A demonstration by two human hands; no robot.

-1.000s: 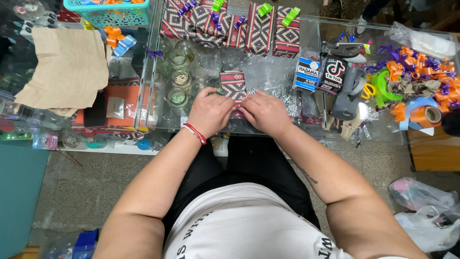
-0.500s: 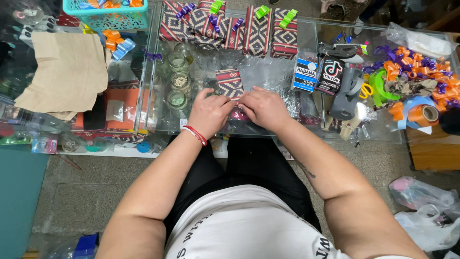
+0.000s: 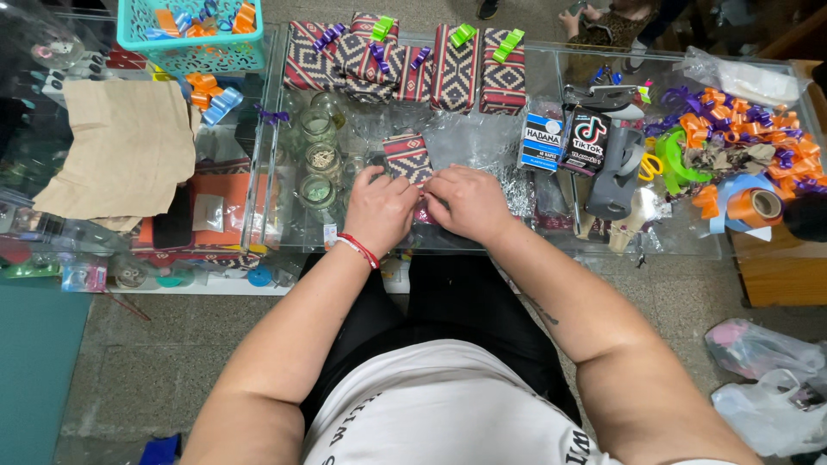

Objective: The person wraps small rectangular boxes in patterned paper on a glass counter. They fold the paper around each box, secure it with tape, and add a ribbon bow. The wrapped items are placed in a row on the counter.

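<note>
On the glass table (image 3: 689,245), everything placed relative to the small patterned box (image 3: 407,158) at its middle:

Far left of the box: a crumpled brown paper sheet (image 3: 121,146), with a teal basket (image 3: 191,36) of ribbon bows behind it.

Just left of the box: a cluster of glass jars (image 3: 317,159).

At the box: the left hand (image 3: 379,209), a red bracelet (image 3: 359,249) at its wrist, is curled with fingers closed on the box's near edge; the right hand (image 3: 469,203) is pressed beside it, fingers folded onto the same edge and the clear wrapping film (image 3: 482,142) under it.

Behind the box: a row of wrapped patterned boxes (image 3: 405,60) topped with bows.

Right of the box: two small printed cartons (image 3: 564,142), a grey tape dispenser (image 3: 613,176), green scissors (image 3: 672,159), an orange ribbon roll (image 3: 754,207), and loose orange and purple bows (image 3: 749,129).
</note>
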